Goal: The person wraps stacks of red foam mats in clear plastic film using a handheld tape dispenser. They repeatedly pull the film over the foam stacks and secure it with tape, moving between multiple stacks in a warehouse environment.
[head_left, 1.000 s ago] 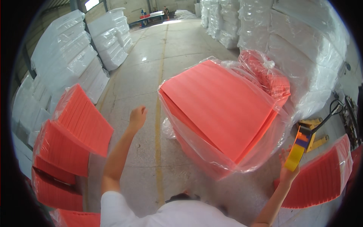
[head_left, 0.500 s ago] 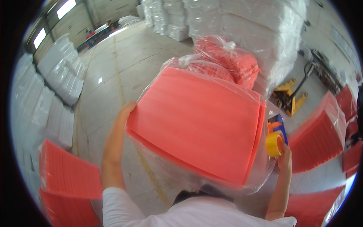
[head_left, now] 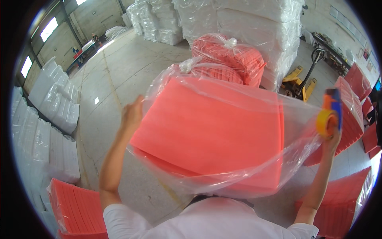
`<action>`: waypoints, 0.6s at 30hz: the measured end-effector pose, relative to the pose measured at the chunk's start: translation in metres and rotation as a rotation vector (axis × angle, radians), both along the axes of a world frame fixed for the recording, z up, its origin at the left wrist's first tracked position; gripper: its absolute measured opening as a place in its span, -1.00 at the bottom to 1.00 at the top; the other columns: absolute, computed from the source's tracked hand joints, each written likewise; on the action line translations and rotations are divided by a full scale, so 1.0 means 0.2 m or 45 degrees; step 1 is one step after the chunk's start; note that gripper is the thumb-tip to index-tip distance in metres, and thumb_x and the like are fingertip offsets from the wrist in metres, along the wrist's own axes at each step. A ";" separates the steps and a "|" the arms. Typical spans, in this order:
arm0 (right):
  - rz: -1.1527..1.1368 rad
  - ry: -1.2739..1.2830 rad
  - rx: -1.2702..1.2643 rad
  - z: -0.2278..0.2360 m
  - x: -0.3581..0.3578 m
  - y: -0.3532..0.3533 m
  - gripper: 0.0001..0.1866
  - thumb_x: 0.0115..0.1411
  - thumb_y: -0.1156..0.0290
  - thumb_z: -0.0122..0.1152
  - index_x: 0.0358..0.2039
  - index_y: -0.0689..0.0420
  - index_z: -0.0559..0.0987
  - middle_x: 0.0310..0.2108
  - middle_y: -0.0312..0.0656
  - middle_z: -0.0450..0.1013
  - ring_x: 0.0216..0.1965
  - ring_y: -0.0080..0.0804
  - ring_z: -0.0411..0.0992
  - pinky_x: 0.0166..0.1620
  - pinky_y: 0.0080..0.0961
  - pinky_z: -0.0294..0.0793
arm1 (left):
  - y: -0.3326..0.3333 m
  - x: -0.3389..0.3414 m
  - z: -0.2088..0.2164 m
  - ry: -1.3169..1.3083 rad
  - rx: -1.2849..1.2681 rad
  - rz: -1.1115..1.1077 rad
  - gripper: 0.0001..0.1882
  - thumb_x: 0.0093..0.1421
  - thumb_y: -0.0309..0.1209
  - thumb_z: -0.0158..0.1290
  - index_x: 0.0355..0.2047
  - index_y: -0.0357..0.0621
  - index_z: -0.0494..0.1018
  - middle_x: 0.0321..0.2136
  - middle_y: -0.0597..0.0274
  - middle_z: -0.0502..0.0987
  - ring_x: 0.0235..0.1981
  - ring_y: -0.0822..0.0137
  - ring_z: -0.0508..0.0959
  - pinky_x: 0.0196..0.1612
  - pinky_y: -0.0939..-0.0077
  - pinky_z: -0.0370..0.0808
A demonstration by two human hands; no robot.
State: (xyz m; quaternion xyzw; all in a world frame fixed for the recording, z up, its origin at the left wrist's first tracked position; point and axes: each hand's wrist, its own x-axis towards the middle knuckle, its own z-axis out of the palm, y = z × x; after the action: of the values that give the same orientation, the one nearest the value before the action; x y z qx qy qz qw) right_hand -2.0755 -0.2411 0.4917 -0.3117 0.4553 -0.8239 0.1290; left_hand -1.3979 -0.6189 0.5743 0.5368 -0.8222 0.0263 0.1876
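Note:
A stack of red foam sheets lies in front of me inside a loose clear plastic bag. At the stack's left edge my left hand is closed on the bag, its fingertips partly hidden. My right hand, out to the right, grips a blue and orange tape dispenser with a roll of yellow tape. The bag's right side stretches out toward this hand; whether the fingers also pinch the plastic is unclear.
Two tied bags of red foam sit just beyond the stack. Tall plastic-wrapped white bundles rise behind them. A yellow pallet jack stands at the far right. More red foam stacks flank me, and white bundles line the left.
My right hand has moved right and up with the tape dispenser, and the bag's right side has spread outward. The left hand has shifted slightly up at the stack's left edge.

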 end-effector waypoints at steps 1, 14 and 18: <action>-0.068 -0.007 -0.017 0.11 -0.06 0.02 -0.44 0.32 0.27 0.10 0.28 0.17 0.31 0.14 -0.14 0.39 0.13 -0.32 0.39 0.14 -0.37 0.38 | -0.01 0.06 0.02 -0.008 0.093 -0.043 -0.80 0.29 -0.41 -0.03 -0.14 -0.24 0.38 -0.36 -0.21 0.55 -0.25 -0.13 0.58 -0.28 0.09 0.44; -0.203 -0.078 0.003 0.27 -0.09 0.35 -0.58 0.34 0.26 0.09 0.11 0.23 0.44 -0.02 -0.15 0.50 -0.10 -0.34 0.54 -0.17 -0.48 0.59 | -0.09 0.73 0.16 -0.001 0.276 -0.044 -0.75 0.17 -0.44 0.09 -0.14 -0.20 0.41 -0.43 -0.02 0.54 -0.34 0.01 0.58 -0.21 0.23 0.51; -0.321 -0.154 0.030 0.23 -0.08 0.17 -0.63 0.37 0.30 0.02 0.09 0.21 0.46 -0.10 -0.14 0.54 -0.17 -0.31 0.56 -0.20 -0.44 0.60 | 0.10 0.66 0.21 0.245 0.241 -0.441 -0.93 0.23 -0.53 0.01 -0.33 -0.24 0.34 -0.55 0.08 0.43 -0.53 0.16 0.46 -0.34 0.29 0.45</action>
State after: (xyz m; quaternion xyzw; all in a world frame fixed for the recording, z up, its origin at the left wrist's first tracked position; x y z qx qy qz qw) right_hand -2.0905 -0.2074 0.5376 -0.2002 0.4918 -0.8456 0.0551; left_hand -1.2661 -0.5994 0.6158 0.4028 -0.8792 -0.1350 0.2156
